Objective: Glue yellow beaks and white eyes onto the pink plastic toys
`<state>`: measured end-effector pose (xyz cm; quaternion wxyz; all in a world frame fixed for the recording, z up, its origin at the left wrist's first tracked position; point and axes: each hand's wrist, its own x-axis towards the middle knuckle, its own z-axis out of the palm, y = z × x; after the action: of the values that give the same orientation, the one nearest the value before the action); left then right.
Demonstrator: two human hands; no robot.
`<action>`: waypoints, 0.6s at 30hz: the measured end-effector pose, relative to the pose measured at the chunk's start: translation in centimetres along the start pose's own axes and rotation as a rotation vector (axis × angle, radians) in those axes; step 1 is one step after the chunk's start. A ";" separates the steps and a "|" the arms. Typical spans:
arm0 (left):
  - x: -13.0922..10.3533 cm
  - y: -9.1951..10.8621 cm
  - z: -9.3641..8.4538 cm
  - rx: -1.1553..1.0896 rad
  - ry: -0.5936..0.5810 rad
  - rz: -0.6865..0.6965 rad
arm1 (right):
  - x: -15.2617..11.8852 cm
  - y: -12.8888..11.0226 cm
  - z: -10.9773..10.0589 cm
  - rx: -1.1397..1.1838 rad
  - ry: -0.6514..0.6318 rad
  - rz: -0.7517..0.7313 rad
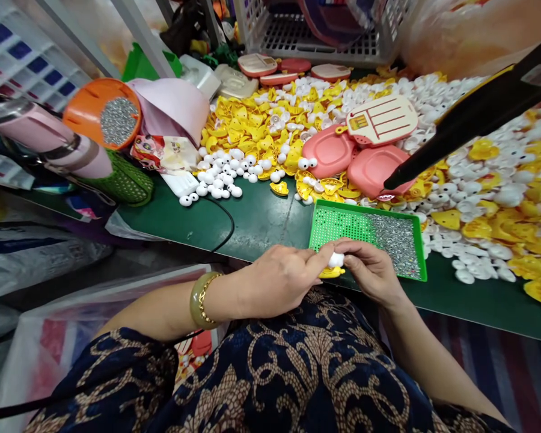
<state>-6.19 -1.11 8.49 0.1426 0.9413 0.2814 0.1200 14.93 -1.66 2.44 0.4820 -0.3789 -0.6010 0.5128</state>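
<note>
Left of the green tray (342, 224): pink flask (56, 133), sheathed in green mesh (128, 179); orange bowl (82, 111), partly filled with silvery bits (118, 122); white eye pieces (237, 192), clustered on the desk (261, 218). At the tray's front left edge: white-and-yellow piece (336, 260), rounded white top, pinched in both grips, left hand (275, 282) and right hand (373, 272). Tray: metal bits (397, 242) gathered rightward. Rear right: black tool (473, 117), slanted across view.
</note>
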 end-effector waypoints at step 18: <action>0.6 0.0 0.4 0.050 -0.112 -0.020 | 1.4 1.3 -1.7 0.080 -0.228 0.030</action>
<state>-5.61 -0.83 8.20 0.1358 0.9470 0.2851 0.0587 16.17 0.36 1.42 0.4176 -0.3077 -0.6249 0.5834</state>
